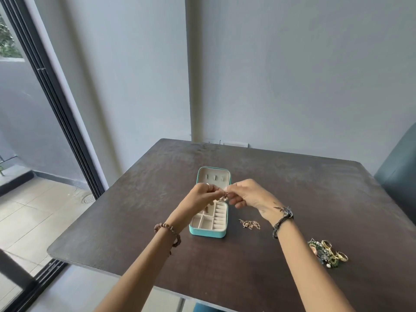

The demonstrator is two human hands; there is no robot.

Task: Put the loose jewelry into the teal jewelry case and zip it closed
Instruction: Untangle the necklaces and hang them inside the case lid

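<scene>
Mid-frame, left hand (203,195) and right hand (244,195) pinch one small jewelry piece (224,197) over the open teal case (208,231) — chain (249,224), ring pile (327,253) and zipping remain.

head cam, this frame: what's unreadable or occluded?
- Small piece pinched between the left hand and right hand: too small, fingers cover most of it; type unclear.
- Teal jewelry case: both hands hide its middle and hinge; zipper not readable.
- Gold chain: too fine to tell whether it is one chain or several.
- Jewelry pile: pieces overlap, count unclear.
- Dark table: near edge cut by the arms.
</scene>
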